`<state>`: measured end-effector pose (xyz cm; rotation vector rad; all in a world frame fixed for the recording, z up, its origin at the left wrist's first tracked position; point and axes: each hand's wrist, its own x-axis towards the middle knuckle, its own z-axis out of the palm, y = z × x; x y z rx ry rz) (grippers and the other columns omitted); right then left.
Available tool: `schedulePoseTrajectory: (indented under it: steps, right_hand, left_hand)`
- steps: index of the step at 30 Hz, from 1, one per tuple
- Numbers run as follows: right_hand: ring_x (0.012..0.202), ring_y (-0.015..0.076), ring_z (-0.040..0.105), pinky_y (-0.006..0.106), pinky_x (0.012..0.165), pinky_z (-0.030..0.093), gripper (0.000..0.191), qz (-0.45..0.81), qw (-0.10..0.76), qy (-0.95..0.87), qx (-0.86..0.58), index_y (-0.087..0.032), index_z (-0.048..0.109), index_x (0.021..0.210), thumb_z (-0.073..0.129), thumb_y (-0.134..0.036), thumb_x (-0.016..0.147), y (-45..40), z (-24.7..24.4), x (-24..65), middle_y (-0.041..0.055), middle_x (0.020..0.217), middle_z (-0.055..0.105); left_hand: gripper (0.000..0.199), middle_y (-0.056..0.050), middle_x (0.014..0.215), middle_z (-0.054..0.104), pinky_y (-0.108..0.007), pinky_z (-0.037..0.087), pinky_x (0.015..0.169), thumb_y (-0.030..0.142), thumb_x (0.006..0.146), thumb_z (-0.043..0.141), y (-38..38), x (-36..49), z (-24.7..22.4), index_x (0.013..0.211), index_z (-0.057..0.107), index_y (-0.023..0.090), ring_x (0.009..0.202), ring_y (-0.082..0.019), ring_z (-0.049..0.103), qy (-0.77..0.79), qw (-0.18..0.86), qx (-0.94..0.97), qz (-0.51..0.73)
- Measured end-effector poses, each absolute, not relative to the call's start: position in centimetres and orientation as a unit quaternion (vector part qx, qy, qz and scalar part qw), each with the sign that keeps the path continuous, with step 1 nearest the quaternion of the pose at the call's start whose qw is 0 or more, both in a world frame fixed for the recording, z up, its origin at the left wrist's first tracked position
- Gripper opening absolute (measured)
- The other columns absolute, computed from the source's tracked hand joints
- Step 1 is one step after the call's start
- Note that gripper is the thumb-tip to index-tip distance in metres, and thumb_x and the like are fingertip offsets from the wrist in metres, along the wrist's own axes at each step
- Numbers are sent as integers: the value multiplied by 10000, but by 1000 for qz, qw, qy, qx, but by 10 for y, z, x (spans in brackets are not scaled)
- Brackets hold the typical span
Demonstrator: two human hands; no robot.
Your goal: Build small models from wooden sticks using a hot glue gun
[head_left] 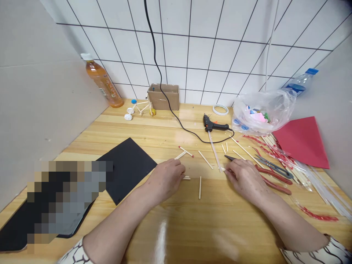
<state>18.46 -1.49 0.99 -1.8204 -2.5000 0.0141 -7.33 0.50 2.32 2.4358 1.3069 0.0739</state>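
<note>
My left hand (166, 179) rests curled on the wooden tabletop (209, 227). A thin wooden stick (180, 155) runs out from under its fingers, and short stick ends (186, 178) poke out by the fingertips. My right hand (243, 178) lies over red-handled cutters (275, 175), whose dark pointed tip (229, 157) shows past the fingers. A small stick end (221, 169) sits at those fingertips. Several loose sticks lie between my hands, including one (200, 187) standing lengthwise on the table. Whether either hand grips anything is hidden.
A black hot glue gun (214, 125) and its cable lie behind the sticks. Further out are a clear plastic bag (261, 112), red card (304, 141), scissors (272, 167), a black sheet (128, 170), a stick model with wheels (140, 109), a cardboard box (163, 96) and a bottle (101, 80).
</note>
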Motion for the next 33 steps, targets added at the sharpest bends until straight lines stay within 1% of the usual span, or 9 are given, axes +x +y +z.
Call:
schedulePoseTrajectory:
  steps: [3,7,13,20,23,26,29,31,33]
  right_hand:
    - [734,204,556,311,679,342,170,5,25,-807,-590,-179,596,724,448,-192,808,-16,12,185,76,732,615]
    - [687,196,552,296,638,345,155,11,-1,-800,-600,-182,561,648,467,-164,769,-19,19,188,65,692,610]
    - [664,197,559,296,615,348,175,33,-44,-783,-620,-195,564,619,459,-151,751,-21,27,197,51,678,625]
    - [592,184,532,294,567,328,215,23,-63,-773,-631,-207,547,548,454,-132,726,-21,29,204,35,613,602]
    - [623,194,535,307,594,344,192,12,-31,-781,-623,-205,555,590,461,-166,753,-23,29,203,41,635,603]
    - [692,204,537,323,648,362,178,-4,58,-810,-584,-193,574,684,448,-219,806,-25,26,195,60,703,607]
    - [720,192,515,326,681,358,181,21,128,-848,-513,-180,574,747,426,-219,844,-29,21,178,62,728,592]
    - [720,178,495,322,690,350,176,64,137,-869,-470,-174,572,773,417,-190,856,-33,18,165,56,736,578]
    - [728,172,477,318,691,342,185,97,126,-883,-441,-169,575,786,406,-159,860,-36,16,151,56,744,565]
  left_hand:
    - [212,-45,814,590,-262,418,655,180,826,382,6,-77,24,751,580,176,799,-161,539,472,178,863,34]
    - [206,-36,815,588,-246,404,631,194,825,388,8,-83,29,762,583,187,789,-152,538,484,168,858,39]
    - [204,-38,822,592,-243,406,647,212,833,393,9,-89,30,793,593,191,805,-158,547,502,159,849,43]
    - [218,-39,815,598,-249,420,672,195,831,383,10,-91,32,789,597,185,805,-160,554,504,169,846,49]
    - [214,-36,818,604,-244,422,673,172,820,388,10,-93,35,787,600,182,792,-154,558,507,181,841,49]
    - [196,-36,832,608,-247,422,679,150,797,406,9,-93,36,791,600,179,793,-154,558,504,189,841,51]
    - [172,-34,827,605,-245,418,667,132,767,431,9,-93,36,775,597,177,787,-154,557,495,194,846,46]
    - [157,-32,813,600,-244,415,657,123,751,444,8,-92,35,752,592,175,774,-154,555,488,194,850,39]
    - [150,-33,804,596,-247,413,655,117,742,451,8,-93,34,739,589,174,769,-157,555,483,189,854,34]
